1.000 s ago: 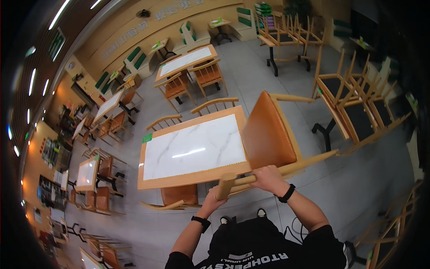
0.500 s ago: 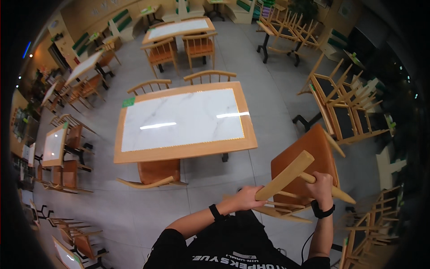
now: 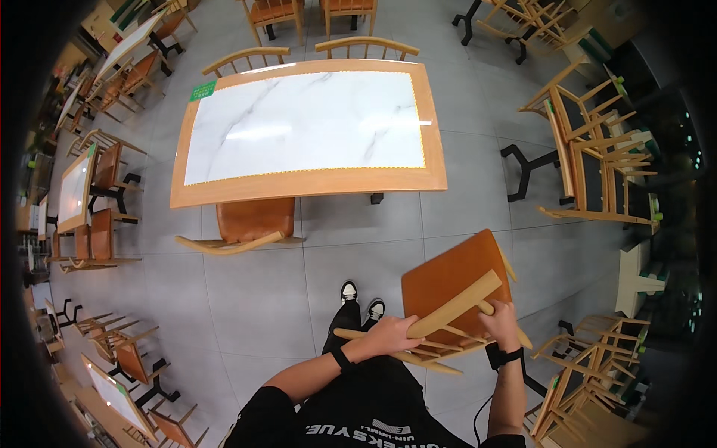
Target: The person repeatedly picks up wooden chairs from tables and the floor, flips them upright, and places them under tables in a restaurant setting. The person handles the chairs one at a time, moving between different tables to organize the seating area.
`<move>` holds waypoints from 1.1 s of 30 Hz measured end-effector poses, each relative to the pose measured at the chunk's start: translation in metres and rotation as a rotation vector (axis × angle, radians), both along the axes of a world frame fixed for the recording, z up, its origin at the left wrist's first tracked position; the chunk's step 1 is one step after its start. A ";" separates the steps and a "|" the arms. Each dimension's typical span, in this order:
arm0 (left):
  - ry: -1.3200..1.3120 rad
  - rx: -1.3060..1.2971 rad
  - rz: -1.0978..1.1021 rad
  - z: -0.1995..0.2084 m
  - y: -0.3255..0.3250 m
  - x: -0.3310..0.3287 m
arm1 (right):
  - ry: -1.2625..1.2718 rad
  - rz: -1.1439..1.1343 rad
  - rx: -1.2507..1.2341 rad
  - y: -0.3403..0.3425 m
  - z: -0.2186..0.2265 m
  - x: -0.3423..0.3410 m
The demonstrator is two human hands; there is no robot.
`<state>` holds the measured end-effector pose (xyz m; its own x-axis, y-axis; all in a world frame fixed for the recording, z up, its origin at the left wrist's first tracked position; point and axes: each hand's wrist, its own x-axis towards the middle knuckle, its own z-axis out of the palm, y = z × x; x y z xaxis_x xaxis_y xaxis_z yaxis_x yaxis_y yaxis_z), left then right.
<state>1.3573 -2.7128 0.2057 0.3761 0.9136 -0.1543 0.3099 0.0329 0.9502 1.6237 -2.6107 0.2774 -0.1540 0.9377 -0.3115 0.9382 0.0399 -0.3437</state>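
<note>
A wooden chair (image 3: 445, 287) with a brown padded seat is tilted in front of me, to the right of my feet. My left hand (image 3: 392, 335) is closed round the left end of its curved wooden backrest. At the other side my right hand (image 3: 500, 326) grips the chair's frame near the right end of the backrest. Slim spindles join the backrest to the seat. Ahead stands a table (image 3: 306, 196) with a white marbled top and a wooden border. Another brown-seated chair (image 3: 256, 218) is tucked at its near side, left of the held one.
Two chairs stand at the table's far side, their backrests (image 3: 246, 55) showing. Chairs rest upside down on a table (image 3: 556, 142) at the right, whose black leg base (image 3: 520, 173) juts out. More stacked chairs (image 3: 590, 373) are at lower right. Tables with chairs (image 3: 104, 175) line the left.
The held chair now appears lower and further left, still in both hands. My view has tipped down, bringing my shoes into sight and shifting the table upward in the picture.
</note>
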 end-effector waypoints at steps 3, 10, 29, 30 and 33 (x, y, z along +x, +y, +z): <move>0.182 0.076 -0.029 -0.011 -0.003 -0.001 | 0.153 -0.017 -0.017 0.001 -0.039 0.005; 0.396 0.223 0.006 -0.040 0.028 -0.009 | 0.413 0.071 -0.103 0.028 -0.145 0.010; 0.721 0.198 -0.118 -0.177 0.053 0.002 | 1.055 -0.537 -0.292 0.002 -0.442 -0.003; 0.735 0.201 -0.114 -0.186 0.053 -0.002 | 0.908 -0.427 -0.202 0.006 -0.442 -0.011; 0.700 0.311 -0.064 -0.191 0.066 -0.018 | 0.631 -0.217 -0.014 0.024 -0.428 -0.040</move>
<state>1.3395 -2.6465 0.0150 0.3393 0.9336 -0.1154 0.8347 -0.2422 0.4945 1.5834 -2.5870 -0.1508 -0.1191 0.9644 -0.2362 0.5428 -0.1360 -0.8288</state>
